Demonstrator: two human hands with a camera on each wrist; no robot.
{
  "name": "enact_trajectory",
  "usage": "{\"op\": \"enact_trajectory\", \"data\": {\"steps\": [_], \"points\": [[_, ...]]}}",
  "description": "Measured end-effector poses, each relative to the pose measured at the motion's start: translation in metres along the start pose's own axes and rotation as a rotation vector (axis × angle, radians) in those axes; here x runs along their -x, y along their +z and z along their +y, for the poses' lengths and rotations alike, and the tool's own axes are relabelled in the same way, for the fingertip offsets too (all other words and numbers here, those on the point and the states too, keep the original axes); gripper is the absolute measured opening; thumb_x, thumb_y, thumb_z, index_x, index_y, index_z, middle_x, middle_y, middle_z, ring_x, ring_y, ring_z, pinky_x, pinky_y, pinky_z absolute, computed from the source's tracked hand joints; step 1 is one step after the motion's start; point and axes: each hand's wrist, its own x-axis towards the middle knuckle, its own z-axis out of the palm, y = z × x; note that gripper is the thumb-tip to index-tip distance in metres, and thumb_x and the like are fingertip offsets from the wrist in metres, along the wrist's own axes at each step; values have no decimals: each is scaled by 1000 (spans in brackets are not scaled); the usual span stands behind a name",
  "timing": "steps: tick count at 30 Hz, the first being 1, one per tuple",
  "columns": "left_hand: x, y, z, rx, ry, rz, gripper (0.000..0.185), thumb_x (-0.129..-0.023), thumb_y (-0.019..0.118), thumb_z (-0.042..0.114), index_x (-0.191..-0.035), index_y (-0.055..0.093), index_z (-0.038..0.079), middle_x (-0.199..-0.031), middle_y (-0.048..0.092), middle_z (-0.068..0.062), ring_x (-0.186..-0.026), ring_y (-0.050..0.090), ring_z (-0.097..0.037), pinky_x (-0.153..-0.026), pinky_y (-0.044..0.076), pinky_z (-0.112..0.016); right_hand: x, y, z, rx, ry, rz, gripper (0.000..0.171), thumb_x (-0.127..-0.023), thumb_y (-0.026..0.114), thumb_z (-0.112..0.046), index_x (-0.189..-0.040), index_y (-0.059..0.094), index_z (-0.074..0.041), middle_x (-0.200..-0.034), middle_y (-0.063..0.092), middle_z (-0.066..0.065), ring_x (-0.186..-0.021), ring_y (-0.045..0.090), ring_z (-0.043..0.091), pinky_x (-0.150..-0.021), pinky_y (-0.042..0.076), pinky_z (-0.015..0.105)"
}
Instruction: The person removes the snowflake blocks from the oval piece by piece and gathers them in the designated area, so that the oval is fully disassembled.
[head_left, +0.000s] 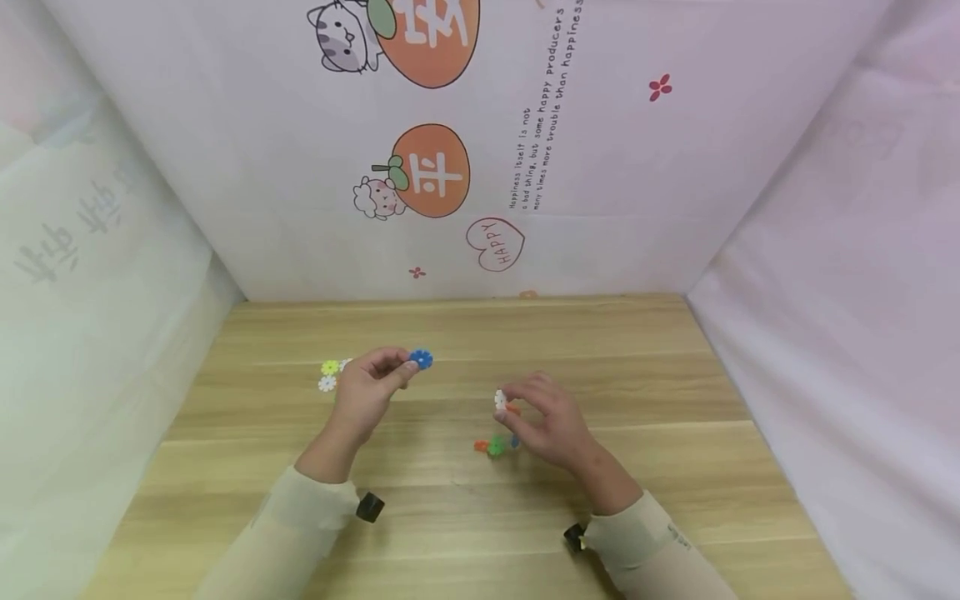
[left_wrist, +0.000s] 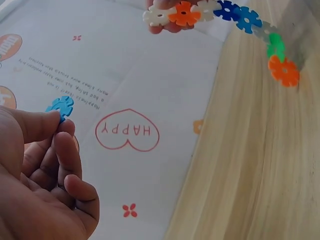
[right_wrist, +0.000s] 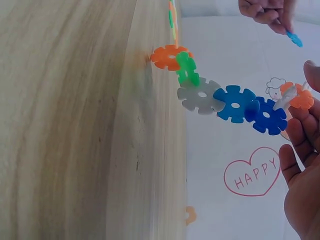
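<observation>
Left hand (head_left: 367,392), centre-left of the head frame, pinches a single blue plastic snowflake disc (head_left: 421,359) between thumb and fingertips, raised above the wooden tabletop (head_left: 600,350). Right hand (head_left: 547,421), centre, pinches the white end of a linked chain of multicoloured plastic snowflake discs (right_wrist: 225,97); its orange end touches the tabletop. Hands well apart, bare wood between them. Loose yellow-green and white discs (head_left: 328,375) lie just left of the left hand. Printed cloth walls (head_left: 675,208) close in the back and both sides.
</observation>
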Motion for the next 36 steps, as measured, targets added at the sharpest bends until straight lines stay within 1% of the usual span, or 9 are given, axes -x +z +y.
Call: {"op": "enact_trajectory", "data": {"steps": [4,8,12,16,18,23,28,31,36], "points": [[0,-7,-5,-24,-28,15,25,-93,80,26,-106,75,6,-101,72,-9,-87,64,-23,-71,56,-27,-1,-1,0,3,-13,-1,26,-85,86,-16,-107,76,-7,-103,76,0,-96,66,21,-82,56,33],[-1,-15,-6,-65,-44,32,26,-91,83,29,-105,78,8,-103,75,-8,-91,67,-25,-71,56,-27,-1,0,0,0,-27,-2,26,-85,86,-16,-107,77,-6,-103,76,1,-96,66,21,-81,56,35],[-1,-24,-10,-103,-72,51,31,-90,84,34,-106,78,8,-105,75,-7,-95,68,-24,-74,57,-28,0,1,0,17,-13,-4,25,-86,85,-18,-108,77,-7,-105,76,1,-98,66,21,-81,56,37],[-2,-31,-13,-106,-105,57,37,-87,86,38,-106,78,7,-108,75,-7,-100,69,-24,-79,58,-28,1,0,0,24,-6,-1,24,-86,85,-18,-107,78,-8,-105,76,1,-98,66,21,-82,56,38],[-2,-34,-13,-112,-116,55,38,-87,85,39,-108,78,7,-110,75,-7,-101,69,-23,-81,58,-27,1,0,0,22,-5,0,24,-86,85,-18,-107,78,-8,-105,76,1,-98,66,21,-82,56,37],[-1,-42,-17,-146,-131,65,39,-88,84,41,-108,77,8,-112,74,-7,-101,68,-22,-80,58,-24,1,-1,0,24,-14,7,25,-86,85,-20,-107,78,-8,-105,77,1,-98,66,21,-82,56,36],[-1,-49,-23,-178,-156,82,40,-88,83,45,-107,78,10,-113,74,-7,-105,68,-27,-79,57,-24,1,-1,2,23,-39,20,26,-88,84,-23,-107,78,-7,-104,77,2,-96,67,21,-80,56,37],[-1,-53,-26,-183,-169,86,42,-88,83,46,-108,77,10,-114,73,-6,-108,68,-29,-83,58,-29,1,-1,3,22,-44,23,26,-88,84,-23,-107,78,-7,-104,77,2,-95,67,21,-80,56,37],[-3,-60,-33,-189,-185,95,46,-87,83,48,-110,76,9,-117,73,-7,-108,68,-25,-94,57,-45,2,-2,3,15,-46,25,25,-88,84,-22,-107,78,-6,-104,77,2,-95,67,22,-80,56,37]]}}
